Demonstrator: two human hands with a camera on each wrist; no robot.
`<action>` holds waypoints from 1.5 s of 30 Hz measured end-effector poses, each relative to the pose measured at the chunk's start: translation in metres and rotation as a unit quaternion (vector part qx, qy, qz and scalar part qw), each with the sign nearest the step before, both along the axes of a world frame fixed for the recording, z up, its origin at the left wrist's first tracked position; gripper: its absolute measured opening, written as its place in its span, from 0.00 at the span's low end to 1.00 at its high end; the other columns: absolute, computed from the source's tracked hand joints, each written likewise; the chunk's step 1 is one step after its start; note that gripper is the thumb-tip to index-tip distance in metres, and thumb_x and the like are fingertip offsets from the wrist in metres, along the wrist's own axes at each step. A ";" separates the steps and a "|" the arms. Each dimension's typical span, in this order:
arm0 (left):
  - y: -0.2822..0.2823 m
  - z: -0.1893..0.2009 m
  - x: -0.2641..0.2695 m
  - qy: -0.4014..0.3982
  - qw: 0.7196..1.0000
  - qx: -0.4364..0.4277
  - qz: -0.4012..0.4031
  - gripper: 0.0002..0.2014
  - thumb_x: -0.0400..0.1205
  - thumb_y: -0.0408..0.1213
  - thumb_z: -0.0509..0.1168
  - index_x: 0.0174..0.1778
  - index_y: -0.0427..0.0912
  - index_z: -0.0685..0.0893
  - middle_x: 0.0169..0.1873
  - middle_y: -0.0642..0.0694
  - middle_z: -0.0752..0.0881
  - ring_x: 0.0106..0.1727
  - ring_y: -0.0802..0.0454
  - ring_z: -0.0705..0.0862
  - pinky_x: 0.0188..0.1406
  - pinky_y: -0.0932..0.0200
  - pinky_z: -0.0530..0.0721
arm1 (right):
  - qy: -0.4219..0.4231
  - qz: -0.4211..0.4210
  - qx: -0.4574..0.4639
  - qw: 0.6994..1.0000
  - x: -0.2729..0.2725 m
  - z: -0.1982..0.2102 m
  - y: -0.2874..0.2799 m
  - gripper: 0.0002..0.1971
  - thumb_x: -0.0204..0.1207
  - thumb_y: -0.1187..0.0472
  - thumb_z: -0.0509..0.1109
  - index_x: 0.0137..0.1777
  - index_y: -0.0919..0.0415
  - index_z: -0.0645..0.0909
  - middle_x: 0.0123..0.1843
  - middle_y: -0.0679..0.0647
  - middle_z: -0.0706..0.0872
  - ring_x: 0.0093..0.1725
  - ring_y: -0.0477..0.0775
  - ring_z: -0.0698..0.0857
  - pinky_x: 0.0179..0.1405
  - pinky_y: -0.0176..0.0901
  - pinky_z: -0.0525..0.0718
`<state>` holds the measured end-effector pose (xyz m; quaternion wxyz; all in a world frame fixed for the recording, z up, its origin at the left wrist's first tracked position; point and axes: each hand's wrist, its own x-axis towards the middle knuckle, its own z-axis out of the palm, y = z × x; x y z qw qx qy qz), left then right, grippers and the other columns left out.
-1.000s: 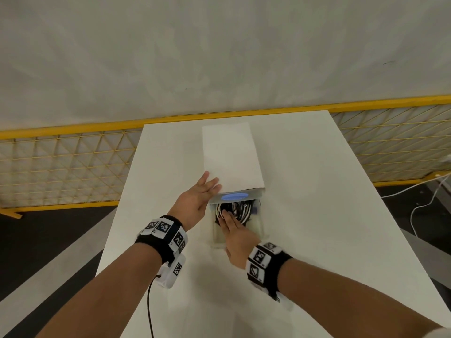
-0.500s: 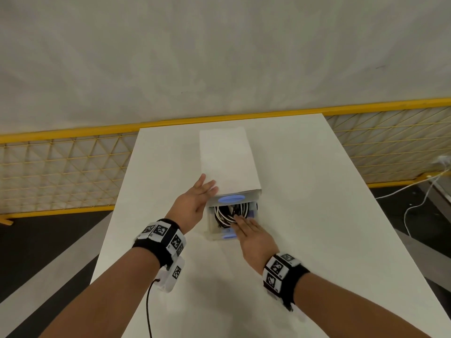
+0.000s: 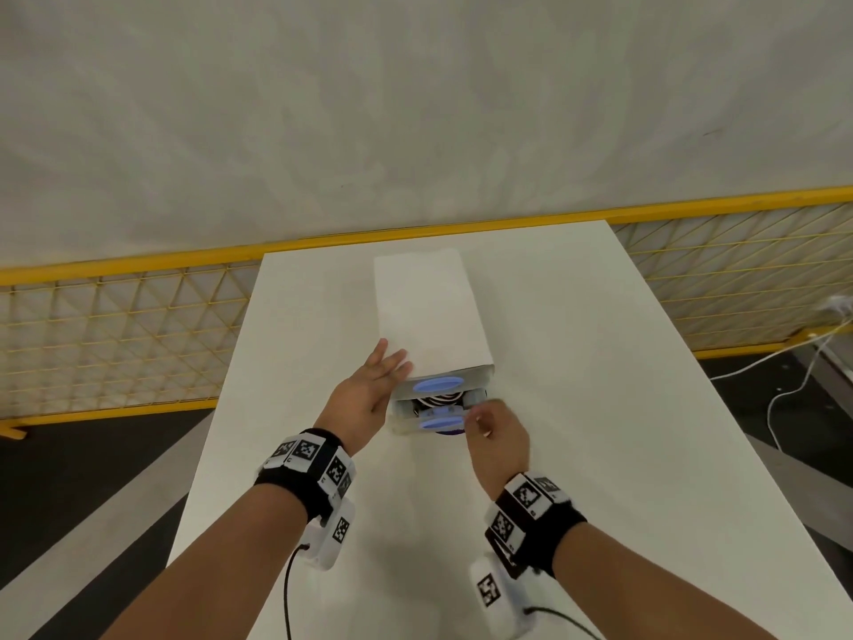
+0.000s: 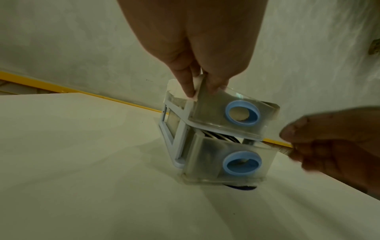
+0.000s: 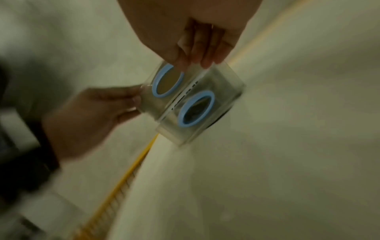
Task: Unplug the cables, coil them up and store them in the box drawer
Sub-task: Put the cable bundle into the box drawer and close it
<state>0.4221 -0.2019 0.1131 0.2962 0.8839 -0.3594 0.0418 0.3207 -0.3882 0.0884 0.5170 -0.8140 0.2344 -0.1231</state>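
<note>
A white box lies on the white table, with two clear drawers facing me, each with a blue ring handle. The upper drawer is closed. The lower drawer sticks out a little, and the coiled black and white cables show in the gap. My left hand rests flat on the box's near left top corner, fingers straight. My right hand is at the right end of the lower drawer's front, fingers touching it and holding nothing.
A dark patch shows under the lower drawer's front. A yellow mesh fence runs behind the table below a pale wall. White cords trail on the dark floor at the right. Bare tabletop lies on both sides of the box.
My right hand has come out of the drawer, off the cables, to the drawer's front. The lower drawer has slid most of the way in. My left hand stays on the box.
</note>
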 end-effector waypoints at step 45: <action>0.008 0.005 0.003 -0.021 0.997 0.071 -0.018 0.29 0.80 0.20 0.58 0.76 0.47 0.71 0.78 0.53 0.67 0.82 0.52 0.56 0.70 0.58 0.69 | 0.070 -0.099 0.656 0.745 0.037 0.010 0.031 0.15 0.84 0.63 0.62 0.67 0.68 0.75 0.68 0.65 0.81 0.61 0.60 0.82 0.64 0.51 0.80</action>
